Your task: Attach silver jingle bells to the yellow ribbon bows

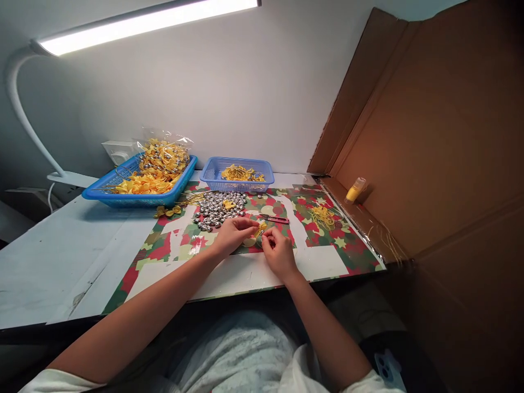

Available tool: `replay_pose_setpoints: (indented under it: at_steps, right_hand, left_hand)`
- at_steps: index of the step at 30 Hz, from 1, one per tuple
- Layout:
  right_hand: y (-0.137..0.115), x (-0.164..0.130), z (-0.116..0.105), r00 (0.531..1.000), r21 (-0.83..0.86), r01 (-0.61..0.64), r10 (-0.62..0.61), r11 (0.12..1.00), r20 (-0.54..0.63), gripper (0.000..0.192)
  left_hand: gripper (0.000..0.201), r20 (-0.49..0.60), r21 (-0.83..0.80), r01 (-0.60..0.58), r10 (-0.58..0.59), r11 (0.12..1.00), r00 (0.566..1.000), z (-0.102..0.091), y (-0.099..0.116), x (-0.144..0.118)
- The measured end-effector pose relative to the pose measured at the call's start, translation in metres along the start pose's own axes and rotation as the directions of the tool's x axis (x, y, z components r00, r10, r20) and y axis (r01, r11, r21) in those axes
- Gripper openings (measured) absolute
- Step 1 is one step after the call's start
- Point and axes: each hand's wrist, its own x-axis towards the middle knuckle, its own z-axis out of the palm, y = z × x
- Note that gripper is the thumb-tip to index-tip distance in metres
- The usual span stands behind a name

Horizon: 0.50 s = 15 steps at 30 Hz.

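Observation:
My left hand and my right hand meet over the patterned mat near the table's front edge. Between their fingertips they pinch a small yellow bow. Just behind the hands lies a pile of several silver bells, with one yellow bow on top of it. Red-handled scissors lie right behind my right hand. A loose bundle of gold thread rests on the mat to the right.
A large blue basket full of yellow bows stands at the back left, a smaller blue basket at the back centre. A cardboard wall closes the right side, with a small yellow bottle against it. A desk lamp hangs overhead.

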Motion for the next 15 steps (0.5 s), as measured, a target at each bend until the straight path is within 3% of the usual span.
replay_pose_setpoints:
  at_steps: [15]
  right_hand:
    - [-0.0004, -0.0007, -0.0007, 1.000, -0.001, -0.015, 0.015, 1.000, -0.017, 0.012]
  left_hand:
    - [0.033, -0.002, -0.011, 0.039, -0.039, 0.999, 0.999, 0.0001, 0.0018, -0.0004]
